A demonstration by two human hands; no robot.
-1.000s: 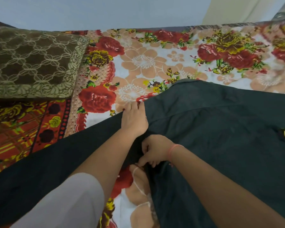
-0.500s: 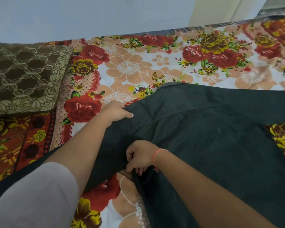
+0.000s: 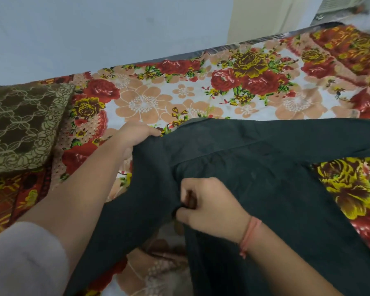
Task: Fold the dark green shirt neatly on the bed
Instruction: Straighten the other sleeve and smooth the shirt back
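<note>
The dark green shirt [image 3: 254, 167] lies spread over the flowered bed sheet [image 3: 201, 99], filling the middle and right of the view. One sleeve runs down to the lower left under my left forearm. My left hand [image 3: 135, 136] grips the shirt's upper left edge near the shoulder, fingers curled over the cloth. My right hand [image 3: 207, 206], with an orange thread round the wrist, pinches the fabric at the armpit area where the sleeve meets the body. Another sleeve stretches to the right edge.
A brown patterned pillow [image 3: 19, 124] lies at the left on the bed. A pale blue wall [image 3: 94, 35] runs along the bed's far side. Bare flowered sheet shows beyond the shirt and at the right.
My left hand has slid up and left along the shirt's edge, pulling the shoulder cloth with it. My right hand keeps its pinch at the sleeve seam. The camera has tilted right.
</note>
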